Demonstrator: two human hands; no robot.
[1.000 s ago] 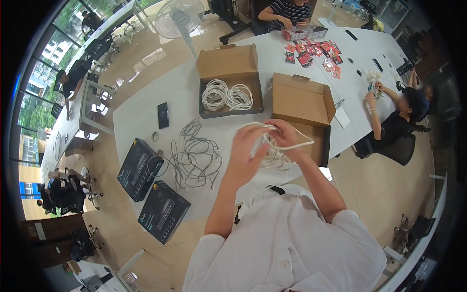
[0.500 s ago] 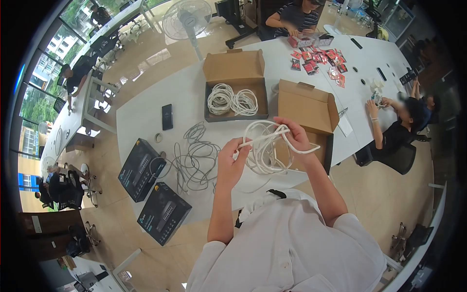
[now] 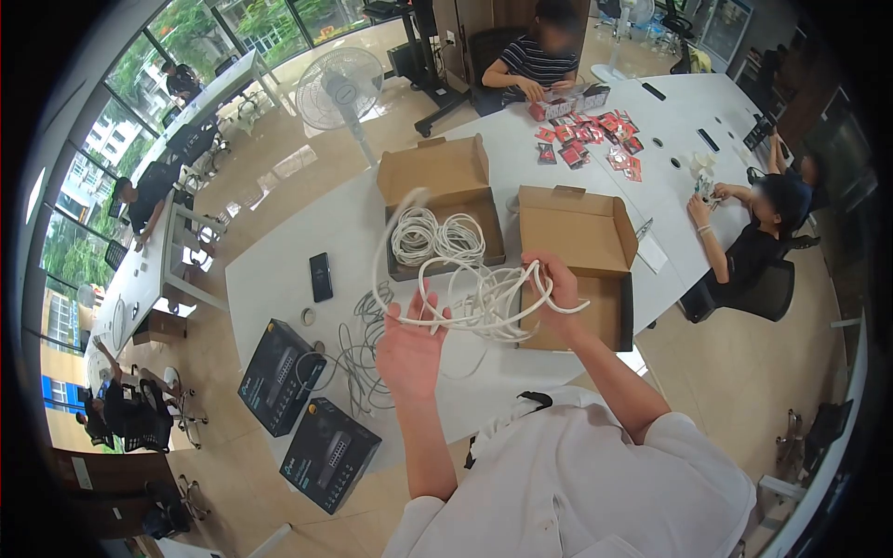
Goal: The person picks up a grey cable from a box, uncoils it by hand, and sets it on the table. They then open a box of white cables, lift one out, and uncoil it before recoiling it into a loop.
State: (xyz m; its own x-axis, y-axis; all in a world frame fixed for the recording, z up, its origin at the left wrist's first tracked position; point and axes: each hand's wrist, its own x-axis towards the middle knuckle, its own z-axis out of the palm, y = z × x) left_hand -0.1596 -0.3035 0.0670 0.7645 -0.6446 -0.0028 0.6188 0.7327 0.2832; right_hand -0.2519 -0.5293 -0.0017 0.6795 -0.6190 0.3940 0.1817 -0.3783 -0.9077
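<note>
A loose tangle of white network cable (image 3: 488, 307) hangs in the air between my two hands. My left hand (image 3: 409, 358) has its palm turned up, with the fingers curled on a strand of it. One loop rises above that hand and is smeared by motion. On the other side my right hand (image 3: 555, 290) grips the bundle, and a short end sticks out past the fingers. Behind the tangle, an open cardboard box (image 3: 493, 237) holds coiled white cables (image 3: 437, 237). A second open box (image 3: 595, 307) stands to the right, partly behind my right hand.
Grey cable (image 3: 358, 358) lies tangled on the white table (image 3: 270, 270), beside two black TP-Link boxes (image 3: 279, 377). A phone (image 3: 321, 277) and a tape roll (image 3: 308, 316) lie near. Red packets (image 3: 577, 149) sit at the far side, where other people work.
My left hand has moved left and turned palm up, drawing a loop out of the bundle. The cable is more spread out. My right hand keeps its grip, and the view has shifted.
</note>
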